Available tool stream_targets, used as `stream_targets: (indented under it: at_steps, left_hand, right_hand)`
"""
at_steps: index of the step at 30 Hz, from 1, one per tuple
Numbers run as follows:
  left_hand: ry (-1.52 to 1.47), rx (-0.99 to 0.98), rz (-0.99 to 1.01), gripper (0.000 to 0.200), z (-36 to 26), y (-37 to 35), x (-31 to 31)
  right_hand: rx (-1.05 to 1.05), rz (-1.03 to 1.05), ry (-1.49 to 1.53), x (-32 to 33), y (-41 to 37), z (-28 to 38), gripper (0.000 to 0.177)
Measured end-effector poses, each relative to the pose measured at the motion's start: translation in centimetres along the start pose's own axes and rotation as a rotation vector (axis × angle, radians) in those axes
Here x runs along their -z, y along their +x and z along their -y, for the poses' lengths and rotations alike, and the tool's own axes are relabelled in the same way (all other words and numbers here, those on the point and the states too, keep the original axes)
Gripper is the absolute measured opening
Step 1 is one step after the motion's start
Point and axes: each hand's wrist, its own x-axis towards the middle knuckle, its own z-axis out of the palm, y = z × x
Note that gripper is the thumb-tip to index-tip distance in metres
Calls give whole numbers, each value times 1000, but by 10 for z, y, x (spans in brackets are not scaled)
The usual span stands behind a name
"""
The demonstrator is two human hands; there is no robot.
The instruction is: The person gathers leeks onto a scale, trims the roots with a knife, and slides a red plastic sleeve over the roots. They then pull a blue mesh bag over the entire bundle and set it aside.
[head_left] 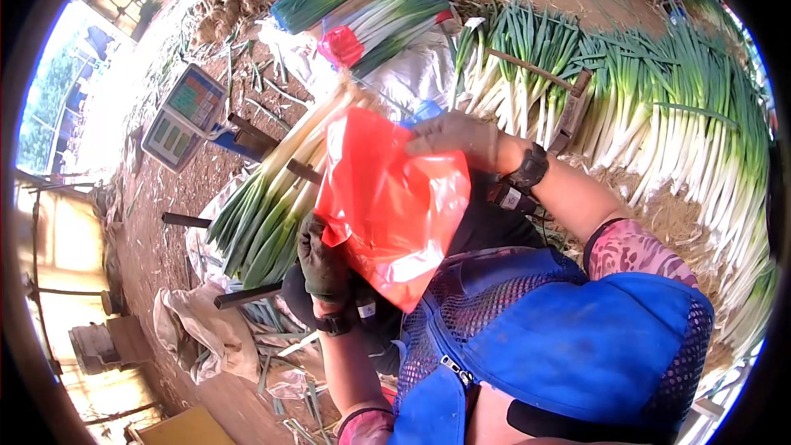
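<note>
A red plastic bag [395, 198] is spread out in front of my body, creased and shiny. My left hand [323, 264], in a dark work glove, grips its lower left edge. At its upper right edge, my gloved right hand [457, 140] pinches the plastic, with some fingertips hidden. Behind the bag lies a bundle of long green onions [268, 214], white ends at the top and green leaves at the lower left. It rests among dark metal bars [247, 295], and the bag covers part of it.
A digital scale [183, 115] stands at the left. Bundled green onions with red wrapping [339, 45] lie on white sheeting at the top. Rows of loose green onions [659, 115] fill the right side. A beige sack [198, 330] lies at the lower left.
</note>
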Motion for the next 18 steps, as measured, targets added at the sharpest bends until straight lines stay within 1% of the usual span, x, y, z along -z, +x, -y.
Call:
stream_targets:
  at_steps: [1,3,4,5,6,7,8,10,11,12,13,14,16,17,18]
  left_hand:
    - [12,0,4,42,-5,-2,1]
    - [-129,87,39,49,-20,-7,5]
    - [-334,202,51,52,-29,-10,7]
    - [-543,315,65,56,-38,-14,7]
    - [-754,426,81,59,-41,-17,8]
    - [-727,411,242,79,-25,-21,29]
    - [-637,325,177,71,-13,-29,34]
    - [-453,158,53,54,-3,-38,36]
    - [-3,-20,129,42,-4,-34,37]
    - [364,-200,220,34,-6,-32,37]
    - [712,-415,249,27,-8,-29,37]
    - [976,-635,295,24,-7,-30,38]
    - [212,-59,2,25,7,-34,29]
    - [527,-170,83,22,7,-33,34]
    - [831,-309,132,20,5,-32,37]
  right_hand:
    - [34,-57,-33,-5,4,1,34]
    - [1,-126,-357,-13,3,12,29]
    - [-14,-160,-519,-18,3,18,27]
    - [-34,-133,-494,-15,11,9,27]
    - [9,-130,-419,-15,15,0,27]
    - [51,-127,-344,-15,19,-9,28]
    - [92,-127,-267,-15,22,-15,28]
    - [105,-95,-242,-14,26,-20,29]
    - [112,-80,-229,-15,27,-20,30]
    - [196,-85,-403,-15,24,-19,30]
    - [281,-87,-577,-19,17,-9,29]
    - [366,-88,-751,-24,11,-2,29]
    - [174,-122,-745,-42,13,6,31]
    - [102,-97,-533,-45,9,9,29]
    - [76,-84,-493,-46,9,6,28]
